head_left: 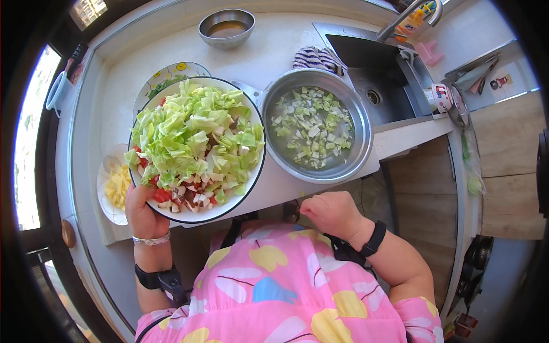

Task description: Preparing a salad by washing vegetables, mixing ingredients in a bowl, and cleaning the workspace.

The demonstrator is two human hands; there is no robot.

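Note:
My left hand [148,210] grips the lower left rim of a wide white bowl [251,191] with a dark edge. Chopped cabbage [193,128] is heaped in it, over red pieces that look like tomato [162,195] and diced mushroom-like bits [195,199]. To its right stands a metal basin [365,133] of water, where small cabbage pieces [315,128] float. My right hand [332,214] hangs just below the basin's near rim, its fingers curled in, with nothing visible in them.
A plate [103,193] of yellow cubes [118,184] lies partly under the white bowl, and a patterned plate [193,68] with chopped greens sits behind. Farther back is a steel bowl [226,40] of brown liquid. A striped cloth [317,59] lies beside the sink [360,81] and faucet [396,23].

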